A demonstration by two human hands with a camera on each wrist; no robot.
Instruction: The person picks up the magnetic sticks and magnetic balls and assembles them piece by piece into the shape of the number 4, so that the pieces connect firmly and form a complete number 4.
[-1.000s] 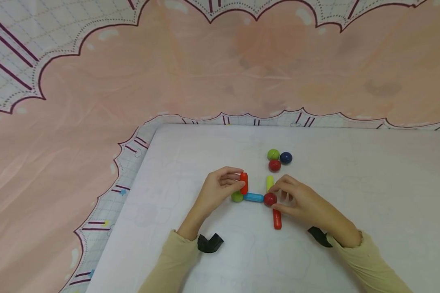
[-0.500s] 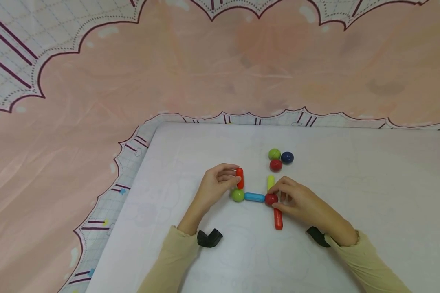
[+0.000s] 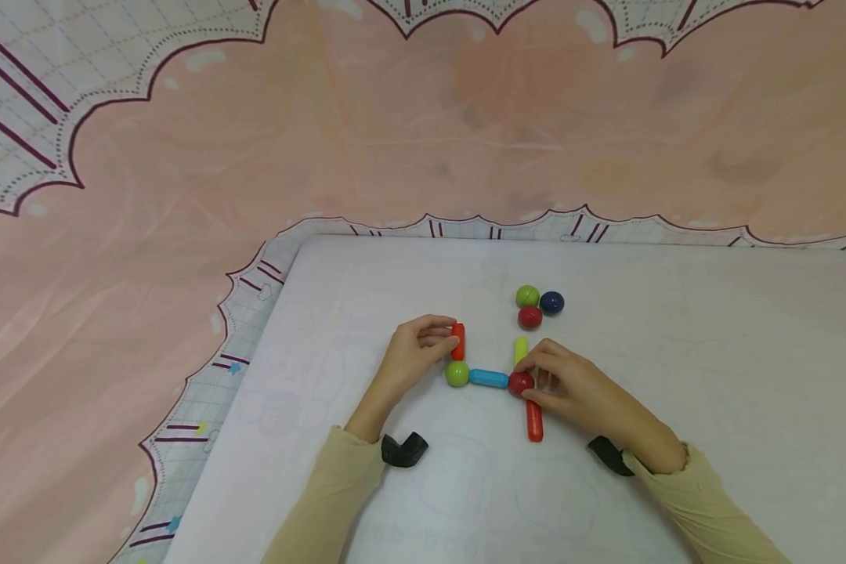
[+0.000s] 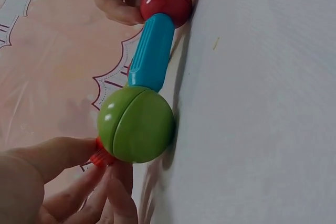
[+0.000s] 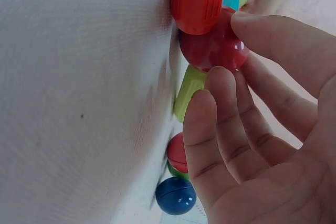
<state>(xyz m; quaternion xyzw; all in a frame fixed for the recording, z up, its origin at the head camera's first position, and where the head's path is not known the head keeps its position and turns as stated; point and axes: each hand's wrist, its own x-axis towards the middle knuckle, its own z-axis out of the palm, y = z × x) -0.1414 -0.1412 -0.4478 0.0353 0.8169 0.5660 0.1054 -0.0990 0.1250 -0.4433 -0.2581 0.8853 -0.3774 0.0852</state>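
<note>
- Pinching red rod (image 3: pixel 458 342) in half-curled left hand (image 3: pixel 419 348), against green ball (image 3: pixel 457 374), lower centre of frame
- Pinching red ball (image 3: pixel 519 384) in half-curled right hand (image 3: pixel 578 388)
- Apparently joining; next, likely push straight

Before you are an orange-red toy rod (image 3: pixel 458 341), a lime-green ball (image 3: pixel 457 374), a sky-blue rod (image 3: pixel 489 378), a dark-red ball (image 3: pixel 521 383), a yellow-green rod (image 3: pixel 521 348) and a bright-red rod (image 3: pixel 534 423), plus a second green ball (image 3: pixel 527 295), a second red ball (image 3: pixel 529 317) and a navy-blue ball (image 3: pixel 552 303). Your sleeves (image 3: pixel 324 497) are pale khaki-yellow, your tabletop (image 3: pixel 663 352) white. The peach cloth (image 3: pixel 395 133) has a white border (image 3: pixel 141 39) patterned with a pastel grid, dotted lines, maroon scallops and maroon stripes.
</note>
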